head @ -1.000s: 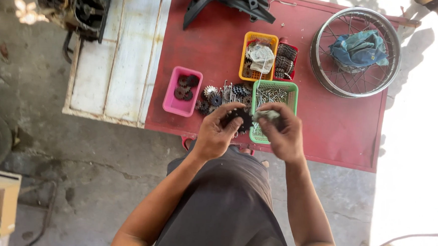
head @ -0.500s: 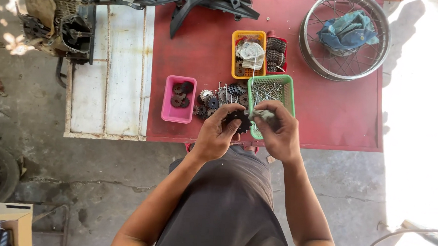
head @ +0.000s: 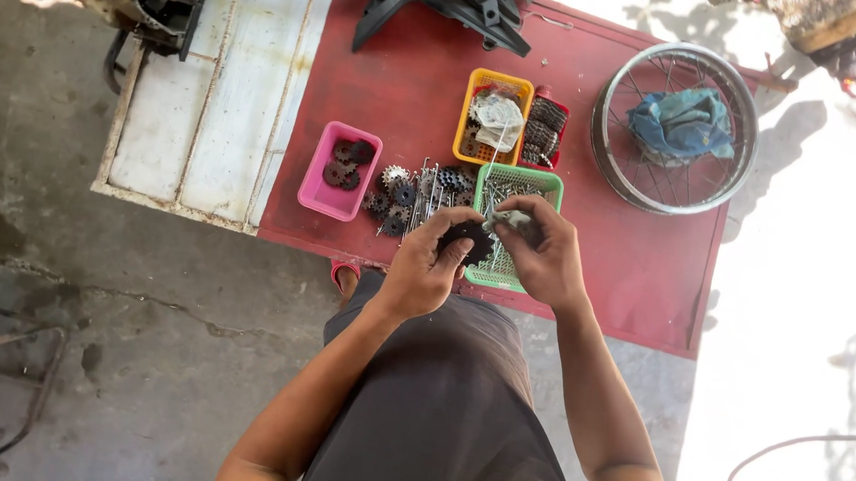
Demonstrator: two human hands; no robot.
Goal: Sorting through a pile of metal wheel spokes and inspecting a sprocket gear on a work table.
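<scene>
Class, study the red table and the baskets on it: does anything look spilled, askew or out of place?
Yes. A cluster of small sprockets lies loose on the red table, between the pink basket and the green basket, rather than inside one. A blue cloth sits bunched inside the spoked wheel rim.

Bare red table (head: 641,271) lies lower right of the baskets; baskets, loose sprockets (head: 406,195) and the wheel rim (head: 673,126) crowd the frame's centre and upper right.

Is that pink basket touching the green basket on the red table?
Apart. The head view shows the pink basket and the green basket separated by loose sprockets lying on the red table.
</scene>
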